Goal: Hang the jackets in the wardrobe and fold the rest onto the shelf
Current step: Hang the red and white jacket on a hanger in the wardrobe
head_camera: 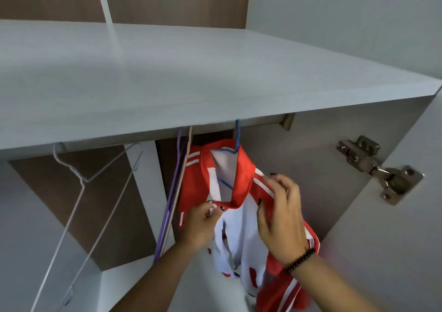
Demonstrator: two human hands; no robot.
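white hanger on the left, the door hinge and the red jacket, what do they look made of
The thin white hanger looks like wire, probably coated metal: slim, with sharp bends. The silver door hinge looks like bare metal, with a dull shine and screw heads. The red and white jacket on the blue hanger looks like smooth synthetic fabric, with a soft drape and slight sheen; fibre uncertain.

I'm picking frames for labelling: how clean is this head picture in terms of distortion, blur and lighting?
Head view: wide-angle bending bows the shelf edge; light is soft and even, without hard glare; the right hand and jacket hem are slightly motion-blurred; the hinge and white wire hanger look sharp.
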